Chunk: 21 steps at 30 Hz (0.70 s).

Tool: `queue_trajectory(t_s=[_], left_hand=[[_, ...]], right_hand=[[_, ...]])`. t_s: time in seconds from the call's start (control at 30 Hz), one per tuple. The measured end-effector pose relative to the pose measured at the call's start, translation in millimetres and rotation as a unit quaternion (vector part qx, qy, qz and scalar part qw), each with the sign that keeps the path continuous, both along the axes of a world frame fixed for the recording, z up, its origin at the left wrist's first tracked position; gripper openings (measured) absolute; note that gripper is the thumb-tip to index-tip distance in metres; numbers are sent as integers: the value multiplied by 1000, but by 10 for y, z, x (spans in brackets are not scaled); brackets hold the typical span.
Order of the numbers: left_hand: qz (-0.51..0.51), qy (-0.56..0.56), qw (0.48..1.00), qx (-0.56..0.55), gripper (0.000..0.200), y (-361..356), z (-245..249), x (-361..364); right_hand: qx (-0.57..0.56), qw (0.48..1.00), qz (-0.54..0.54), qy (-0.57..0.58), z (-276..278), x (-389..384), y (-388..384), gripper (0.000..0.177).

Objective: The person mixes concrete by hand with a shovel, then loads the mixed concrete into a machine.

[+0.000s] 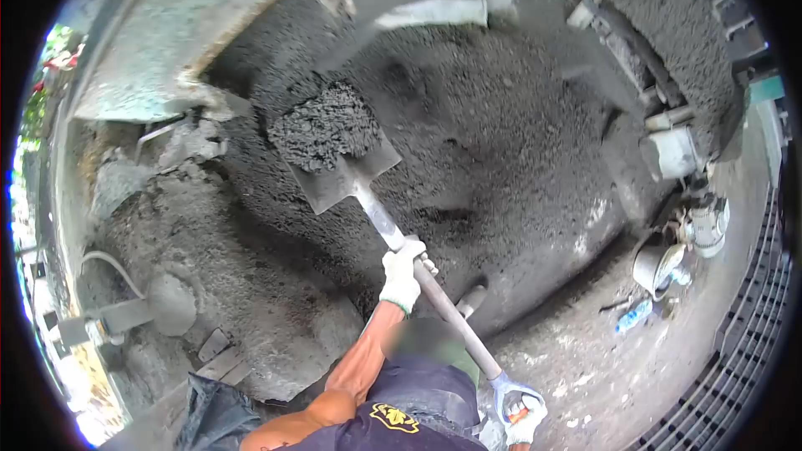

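Head view: the white-gloved left hand [403, 274] clasps the shaft of the grey steel shovel [342, 184]; the white-gloved right hand [525, 416] grips its blue D-handle. Beyond the left fingers, the blade's heap of dark wet concrete [322, 127] could slide off if the wrists roll.

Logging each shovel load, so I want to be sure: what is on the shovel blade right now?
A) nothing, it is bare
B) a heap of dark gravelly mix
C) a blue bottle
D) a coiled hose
B: the shovel carries a heap of dark gravelly mix on its blade, with the left hand on the shaft and the right hand at the end grip.
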<state>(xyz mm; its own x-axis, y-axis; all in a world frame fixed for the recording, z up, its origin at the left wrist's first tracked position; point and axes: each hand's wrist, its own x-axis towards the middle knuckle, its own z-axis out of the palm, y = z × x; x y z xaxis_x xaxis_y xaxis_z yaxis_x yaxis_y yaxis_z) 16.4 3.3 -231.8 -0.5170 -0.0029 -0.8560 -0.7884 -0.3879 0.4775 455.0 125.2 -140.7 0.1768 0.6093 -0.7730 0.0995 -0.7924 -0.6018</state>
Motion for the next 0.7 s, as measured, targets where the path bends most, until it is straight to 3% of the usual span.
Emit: queue_trajectory(t_s=[0.07, 0.1, 0.13, 0.17, 0.23, 0.27, 0.3, 0.37, 0.43, 0.47, 0.53, 0.57, 0.63, 0.7], left_hand=[[-5, 104, 994, 16, 10, -147, 573, -220], [-5, 182, 983, -6, 10, -168, 1147, -482], [-6, 289, 957, 8, 12, -286, 1565, -784], [-11, 390, 921, 19, 14, -373, 1987, -1072], [86, 441, 891, 66, 18, -282, 2983, -1357], [78, 449, 886, 80, 19, -242, 3248, -1388], [71, 456, 883, 90, 20, -230, 3424, -1332], [36, 454, 879, 143, 21, -90, 3400, -923], [33, 405, 881, 243, 20, 108, 3198, -468], [49, 394, 873, 283, 23, 223, 3083, -260], [25, 349, 885, 308, 37, 400, 2778, -59], [3, 333, 887, 322, 45, 448, 2685, -29], [-187, 322, 898, 234, 65, 337, 2609, 95], [-294, 311, 903, 47, 58, 174, 2536, 245]], right_hand=[[-108, 980, 31, 167, -228, -155, 166, 6], [-164, 953, 56, 247, -331, -272, 284, 6], [-146, 940, 83, 296, -250, -648, 324, 6], [-127, 925, 107, 342, 21, -1234, 283, 6], [-57, 926, 149, 342, 1249, -2030, 264, 8], [22, 923, 199, 327, 1875, -2198, 238, 11], [48, 894, 274, 352, 2010, -2043, 372, 19], [110, 913, 257, 298, 2230, -1731, 641, 21], [227, 881, 301, 286, 2235, -1300, 1179, 20], [356, 834, 327, 266, 2226, -1088, 1642, 30], [505, 748, 380, 202, 2824, -913, 1848, 35], [533, 720, 411, 170, 3468, -1084, 1718, 29], [665, 616, 412, 88, 3876, -1275, 1743, 35], [767, 465, 442, 7, 4155, -1593, 1533, 40]])
